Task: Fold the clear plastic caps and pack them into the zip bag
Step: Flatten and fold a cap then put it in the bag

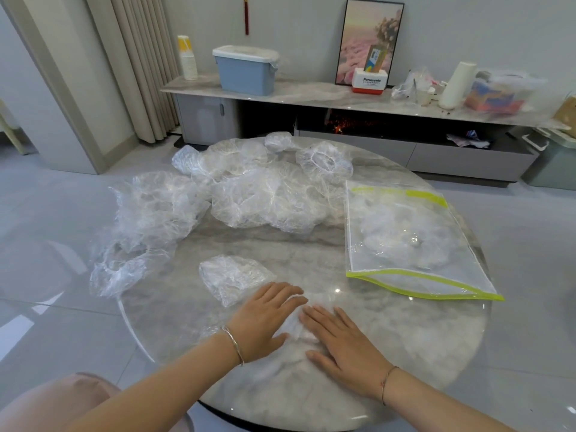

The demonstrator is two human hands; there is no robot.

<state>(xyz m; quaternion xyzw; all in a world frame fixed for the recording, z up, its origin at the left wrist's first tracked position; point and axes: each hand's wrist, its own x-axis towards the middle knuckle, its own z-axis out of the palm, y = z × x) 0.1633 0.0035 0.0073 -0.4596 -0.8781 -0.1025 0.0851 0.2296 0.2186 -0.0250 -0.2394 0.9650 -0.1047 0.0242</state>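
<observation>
- Pressed at 6 o'clock: cap (294, 325), under flat left hand (268, 319) and right hand (339, 338), nothing gripped.
- Unpacked, 8 o'clock: folded cap (233, 279).
- Packed in bag (405, 238), 3 o'clock: few.
- Left unfolded, 11 o'clock: pile (249, 188).

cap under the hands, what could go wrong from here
1. The cap is thin, crinkled plastic held flat only by the left hand and right hand. When they lift, the fold may spring open.
2. The loose caps hang over the left edge of the table, so a sweep of the arm could knock them to the floor.
</observation>
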